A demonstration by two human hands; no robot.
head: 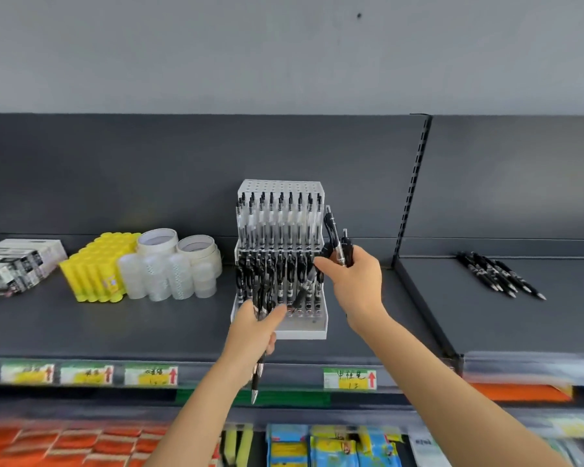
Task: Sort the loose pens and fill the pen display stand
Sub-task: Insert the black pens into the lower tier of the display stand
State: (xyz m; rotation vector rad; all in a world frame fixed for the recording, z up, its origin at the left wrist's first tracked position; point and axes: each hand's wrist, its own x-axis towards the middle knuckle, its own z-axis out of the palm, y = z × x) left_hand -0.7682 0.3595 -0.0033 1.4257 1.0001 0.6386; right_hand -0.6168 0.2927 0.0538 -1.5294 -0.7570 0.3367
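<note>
Right now the right hand (354,284) has its grip closed round a few black click pens (338,244), and they stick up out of the fist. The left hand (255,326) has its grip closed round a bigger bunch of black pens (258,372). These hang down, with silver tips toward the front edge of the dark grey metal shelf (115,325).

One more slanted black pen (303,291) lies between the two hands, from the right fingers down to the left thumb. I cannot tell which hand really holds it.

Just behind both hands stands the white plastic pen display stand (300,333), in the middle of the shelf. Its rows look full of pens, but bare holes show on its low front step. I think the slanted pen must turn upright to drop into a hole there, and both hands are close to that step.

Well off to the right, on the next part of the shelf, lies a small pile of loose black pens (499,276).
</note>
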